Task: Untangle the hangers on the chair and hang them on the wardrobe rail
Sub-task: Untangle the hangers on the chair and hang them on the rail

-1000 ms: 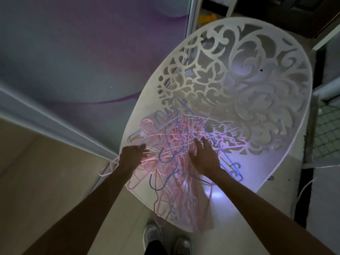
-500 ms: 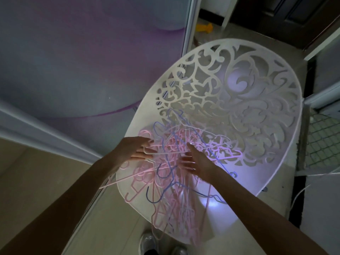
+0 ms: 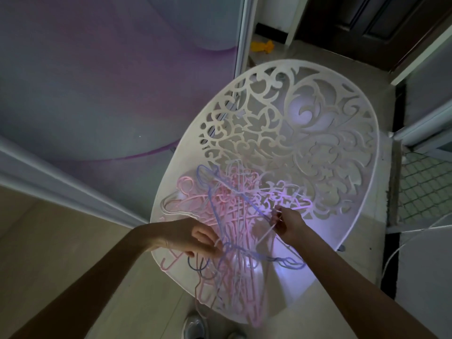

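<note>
The hangers [image 3: 234, 216] lie in one knotted heap of pink, white and lilac wire on the seat of the white chair [image 3: 342, 133], the heap's long axis running from the fretwork back towards the person, its near end spilling over the seat's front edge above the shoes [image 3: 195, 326]. Both hands are in the heap. The left hand [image 3: 195, 237] has its fingers curled round a clutch of wires at the near left, where a lilac hanger [image 3: 244, 250] crosses. The right hand [image 3: 286, 223] pinches a thin white hanger [image 3: 266, 233] at the right flank (which strand leads to which hook cannot be told in this dim light). The white hanger slants from the right hand down and left into the knot, so my guess is it wants drawing out up and to the right, with the left hand pinning the rest. No wardrobe rail shows here; a wardrobe door [image 3: 97, 81] stands left of the chair.
</note>
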{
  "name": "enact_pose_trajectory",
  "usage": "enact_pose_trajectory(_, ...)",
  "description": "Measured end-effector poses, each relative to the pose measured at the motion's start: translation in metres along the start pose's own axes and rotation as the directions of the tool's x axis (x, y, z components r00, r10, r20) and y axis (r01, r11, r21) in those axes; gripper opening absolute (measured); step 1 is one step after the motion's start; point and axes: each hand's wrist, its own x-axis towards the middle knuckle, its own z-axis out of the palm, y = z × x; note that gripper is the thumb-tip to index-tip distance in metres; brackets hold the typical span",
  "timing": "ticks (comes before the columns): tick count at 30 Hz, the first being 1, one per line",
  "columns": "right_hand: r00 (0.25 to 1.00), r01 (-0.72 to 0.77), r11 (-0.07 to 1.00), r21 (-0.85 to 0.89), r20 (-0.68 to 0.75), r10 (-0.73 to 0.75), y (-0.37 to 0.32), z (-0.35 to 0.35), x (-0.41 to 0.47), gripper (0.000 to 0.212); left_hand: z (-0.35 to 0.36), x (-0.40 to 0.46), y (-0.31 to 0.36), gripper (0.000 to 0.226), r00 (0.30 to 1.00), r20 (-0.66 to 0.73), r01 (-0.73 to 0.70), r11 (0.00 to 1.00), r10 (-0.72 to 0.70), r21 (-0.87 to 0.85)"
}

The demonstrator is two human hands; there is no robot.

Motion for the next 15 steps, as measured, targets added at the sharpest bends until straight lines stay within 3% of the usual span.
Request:
enact_pose_trajectory(2,1.000,0.000,0.994,-0.107,0.004,0.000,0.004,-0.011,0.000,0.023,0.000,0.013,-0.003,0.017,0.980,-0.194,0.004,0.985,-0.037,-0.171)
enact_pose_trajectory(4,0.999,0.034,0.959,-0.281,-0.002,-0.036,0.006,-0.021,-0.003,0.018,-0.003,0.032,-0.009,0.019,0.889,-0.417,-0.053,0.866,-0.186,-0.498)
enact_pose_trajectory(5,0.998,0.056,0.938,-0.343,0.007,-0.057,0.007,-0.027,-0.003,0.018,-0.005,0.040,-0.013,0.020,0.845,-0.473,-0.095,0.802,-0.248,-0.590)
enact_pose_trajectory(7,0.996,0.082,0.907,-0.414,0.013,-0.085,0.011,-0.037,0.000,0.015,0.000,0.054,-0.022,0.029,0.822,-0.483,-0.073,0.786,-0.302,-0.614)
enact_pose_trajectory(8,0.996,0.083,0.884,-0.460,0.006,-0.090,0.013,-0.041,0.002,0.007,0.004,0.062,-0.025,0.033,0.826,-0.467,-0.011,0.818,-0.316,-0.575)
enact_pose_trajectory(11,0.992,0.064,0.732,-0.678,-0.037,-0.121,0.023,-0.052,0.013,0.046,0.019,0.083,-0.032,0.041,0.800,-0.517,0.193,0.946,-0.306,-0.261)
enact_pose_trajectory(13,0.983,0.074,0.550,-0.832,-0.033,-0.182,0.030,-0.053,0.017,0.059,0.023,0.087,-0.028,0.043,0.767,-0.612,0.262,0.965,-0.193,0.024)
enact_pose_trajectory(15,0.957,0.090,0.276,-0.957,0.006,-0.289,0.036,-0.056,0.021,0.051,0.024,0.090,-0.024,0.046,0.725,-0.681,0.354,0.905,-0.104,0.238)
